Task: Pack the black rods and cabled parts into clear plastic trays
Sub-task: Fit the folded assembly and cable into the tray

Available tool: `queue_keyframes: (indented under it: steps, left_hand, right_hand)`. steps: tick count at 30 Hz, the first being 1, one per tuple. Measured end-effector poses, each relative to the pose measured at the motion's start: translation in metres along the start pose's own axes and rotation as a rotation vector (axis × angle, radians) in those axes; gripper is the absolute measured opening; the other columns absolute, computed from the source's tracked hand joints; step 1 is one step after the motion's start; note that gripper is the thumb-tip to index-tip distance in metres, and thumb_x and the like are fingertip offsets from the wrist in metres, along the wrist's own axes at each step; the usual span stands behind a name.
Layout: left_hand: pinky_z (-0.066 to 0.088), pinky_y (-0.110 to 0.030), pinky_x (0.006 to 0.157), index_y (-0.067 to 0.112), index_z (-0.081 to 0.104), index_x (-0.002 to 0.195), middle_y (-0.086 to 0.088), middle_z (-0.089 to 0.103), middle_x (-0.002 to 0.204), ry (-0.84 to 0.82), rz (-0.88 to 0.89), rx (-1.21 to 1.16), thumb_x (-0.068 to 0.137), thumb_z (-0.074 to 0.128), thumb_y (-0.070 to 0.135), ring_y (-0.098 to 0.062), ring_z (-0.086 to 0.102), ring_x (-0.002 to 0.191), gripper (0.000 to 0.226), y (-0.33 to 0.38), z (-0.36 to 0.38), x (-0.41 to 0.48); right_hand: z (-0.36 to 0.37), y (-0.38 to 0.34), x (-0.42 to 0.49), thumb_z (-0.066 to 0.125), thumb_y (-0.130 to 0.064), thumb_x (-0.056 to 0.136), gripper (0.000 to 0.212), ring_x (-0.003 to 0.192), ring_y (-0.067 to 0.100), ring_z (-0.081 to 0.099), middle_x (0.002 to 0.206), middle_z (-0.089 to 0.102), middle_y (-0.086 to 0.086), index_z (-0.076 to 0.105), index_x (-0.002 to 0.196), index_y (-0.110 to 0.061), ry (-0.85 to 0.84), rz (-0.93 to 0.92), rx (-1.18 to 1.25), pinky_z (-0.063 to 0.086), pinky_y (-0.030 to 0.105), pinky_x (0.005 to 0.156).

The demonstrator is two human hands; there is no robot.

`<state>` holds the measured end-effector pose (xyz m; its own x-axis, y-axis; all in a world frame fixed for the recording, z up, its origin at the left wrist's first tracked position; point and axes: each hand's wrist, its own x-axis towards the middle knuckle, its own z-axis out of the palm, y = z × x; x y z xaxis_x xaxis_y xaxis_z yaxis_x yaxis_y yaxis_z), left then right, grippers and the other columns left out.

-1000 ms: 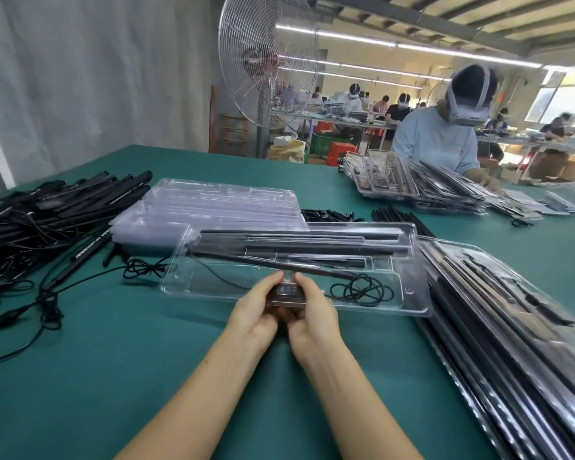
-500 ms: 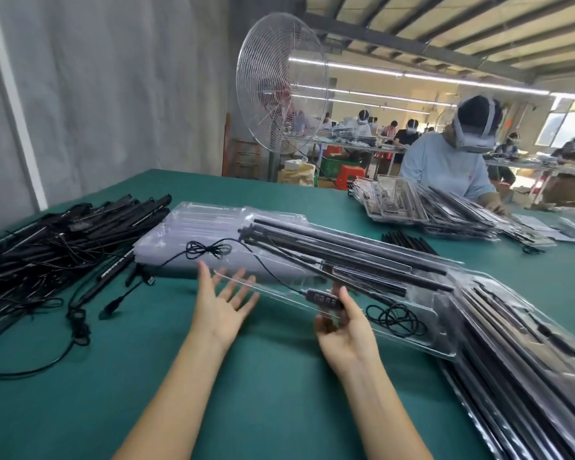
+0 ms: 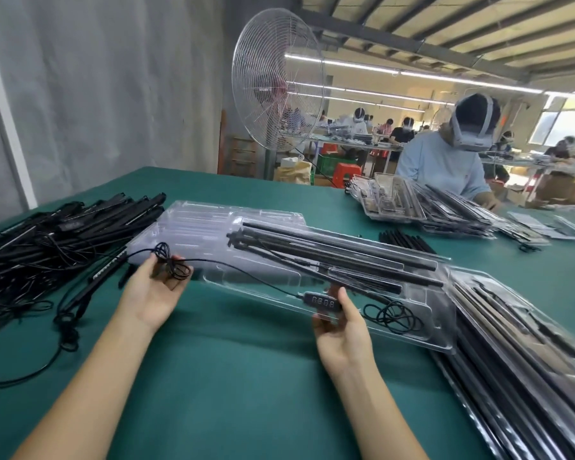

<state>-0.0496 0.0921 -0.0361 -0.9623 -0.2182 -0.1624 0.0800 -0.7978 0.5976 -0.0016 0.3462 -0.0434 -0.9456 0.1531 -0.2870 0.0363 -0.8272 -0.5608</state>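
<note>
Bright, even light from long white ceiling strip lamps (image 3: 445, 78) far off; the far-right window (image 3: 565, 127) glares white. The near clear plastic tray (image 3: 432, 303) glints, motion-blurred; lines bow at the edges.

Only the person's arms show: the left forearm (image 3: 80, 386) and the right forearm (image 3: 379, 403) are both bare along their whole visible length, slim and smooth, narrowing towards the wrists. The left hand (image 3: 153, 287) and the right hand (image 3: 341, 330) are bare too, with long slender fingers; finer marks such as nails or creases are lost in the slight blur of the wide-angle view.
</note>
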Motion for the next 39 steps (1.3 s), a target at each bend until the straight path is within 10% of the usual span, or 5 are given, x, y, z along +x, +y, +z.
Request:
queue_keyframes:
  steps: [7,15,20,29,39]
  left_hand:
    - [0.045,-0.015,0.036,0.009,0.048,0.082,-0.004,0.059,0.052,0.198,0.057,0.365,0.104,0.032,0.017,-0.01,0.055,0.04,0.029,0.002,-0.015,0.005]
    - [0.053,-0.03,0.057,0.001,0.065,0.072,-0.013,0.067,0.056,0.265,0.166,1.904,0.095,0.051,0.024,-0.023,0.059,0.045,0.035,0.061,-0.008,-0.014]
    - [0.032,-0.033,0.107,0.023,0.047,0.138,0.005,0.047,0.139,-0.482,0.842,1.931,0.076,0.058,0.061,-0.015,0.045,0.126,0.073,0.062,0.077,-0.05]
    - [0.042,-0.031,0.064,0.002,0.056,0.079,-0.007,0.059,0.074,-0.809,-0.264,1.702,0.073,0.07,0.05,-0.02,0.051,0.066,0.05,-0.005,0.11,-0.031]
    - [0.055,-0.028,0.059,0.002,0.073,0.089,-0.014,0.072,0.081,-0.628,-0.724,1.027,0.075,0.067,0.024,-0.02,0.068,0.062,0.027,-0.053,0.063,-0.046]
  right_hand:
    - [0.001,0.004,-0.001,0.058,-0.017,0.09,0.006,0.095,0.025,0.057,0.088,0.063,0.0,0.063,0.091,-0.014,0.0,0.066,0.024,0.037,0.022,0.059]
    - [0.005,-0.01,-0.006,0.063,-0.014,0.087,0.01,0.062,0.013,0.059,0.081,0.066,0.002,0.061,0.097,-0.012,0.005,-0.097,-0.203,0.042,0.023,0.048]
    - [0.018,-0.012,-0.021,0.06,-0.009,0.088,0.009,0.043,0.012,0.056,0.07,0.071,0.005,0.065,0.081,-0.008,-0.148,-0.263,-0.298,0.037,0.019,0.035]
    - [0.01,-0.026,-0.017,0.06,-0.022,0.089,0.018,0.046,0.018,0.056,0.06,0.064,0.005,0.066,0.076,-0.01,-0.037,-0.095,-0.409,0.042,0.026,0.048]
    - [-0.005,-0.053,-0.013,0.07,-0.024,0.075,0.022,0.068,0.026,0.063,0.077,0.066,0.01,0.064,0.087,-0.007,-0.261,0.194,-0.502,0.054,0.035,0.063]
